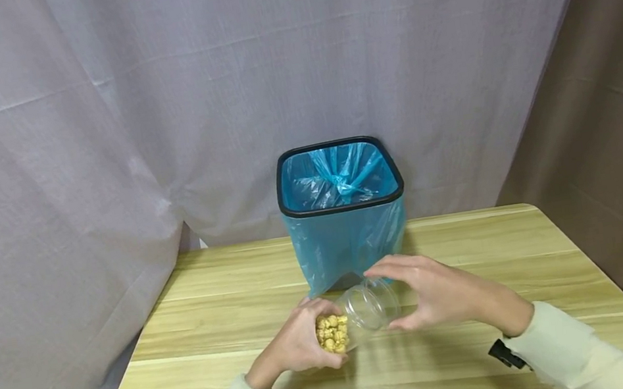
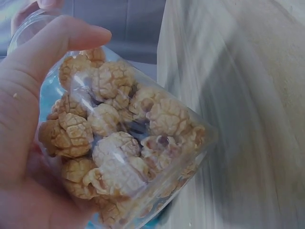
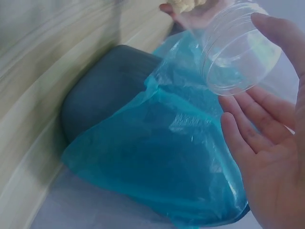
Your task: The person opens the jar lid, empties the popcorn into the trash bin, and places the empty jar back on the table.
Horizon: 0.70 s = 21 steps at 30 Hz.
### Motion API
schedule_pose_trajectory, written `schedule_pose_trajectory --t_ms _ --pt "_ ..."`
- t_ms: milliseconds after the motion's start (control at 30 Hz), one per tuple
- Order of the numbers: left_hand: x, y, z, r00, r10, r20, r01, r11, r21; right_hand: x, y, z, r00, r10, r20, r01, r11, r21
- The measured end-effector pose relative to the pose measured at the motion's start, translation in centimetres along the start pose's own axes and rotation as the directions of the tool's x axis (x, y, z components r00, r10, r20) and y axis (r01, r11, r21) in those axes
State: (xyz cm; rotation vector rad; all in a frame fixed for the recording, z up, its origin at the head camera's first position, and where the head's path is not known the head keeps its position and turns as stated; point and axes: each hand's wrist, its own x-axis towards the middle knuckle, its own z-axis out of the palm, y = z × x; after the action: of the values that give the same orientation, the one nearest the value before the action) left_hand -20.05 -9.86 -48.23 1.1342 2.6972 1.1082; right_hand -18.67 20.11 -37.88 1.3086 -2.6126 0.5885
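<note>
My left hand (image 1: 308,341) grips a clear jar (image 2: 190,143) that lies tilted on its side above the table. Yellow-brown popcorn balls (image 2: 114,167) fill the jar's base end. The jar's mouth points right, where my right hand (image 1: 441,289) pinches a clear round lid (image 1: 385,304) between thumb and fingertips. The right wrist view shows the thumb on one side of the lid and fingers at the other. From the transparent rims I cannot tell whether lid and jar are touching.
A bin (image 1: 343,208) with a black rim and a blue plastic liner (image 1: 330,245) stands at the table's back edge, just beyond my hands. The wood-grain table (image 1: 232,312) spreads to both sides. Grey curtains (image 1: 215,102) hang behind.
</note>
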Motion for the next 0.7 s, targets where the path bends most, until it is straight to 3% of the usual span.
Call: schedule_pose_trajectory --t_ms 367,700 --pt "-1.5 -0.5 -1.2 0.997 -0.063 -0.050 0.063 0.998 -0.010 -1.5 1.3 -1.0 0.994 0.098 0.049 -0.094 0.993 -0.077" --pt "-3.5 -1.6 -2.5 0.992 -0.089 -0.088 0.089 0.996 -0.004 -3.2 3.2 0.3 0.991 0.101 0.084 -0.089 0.988 -0.130"
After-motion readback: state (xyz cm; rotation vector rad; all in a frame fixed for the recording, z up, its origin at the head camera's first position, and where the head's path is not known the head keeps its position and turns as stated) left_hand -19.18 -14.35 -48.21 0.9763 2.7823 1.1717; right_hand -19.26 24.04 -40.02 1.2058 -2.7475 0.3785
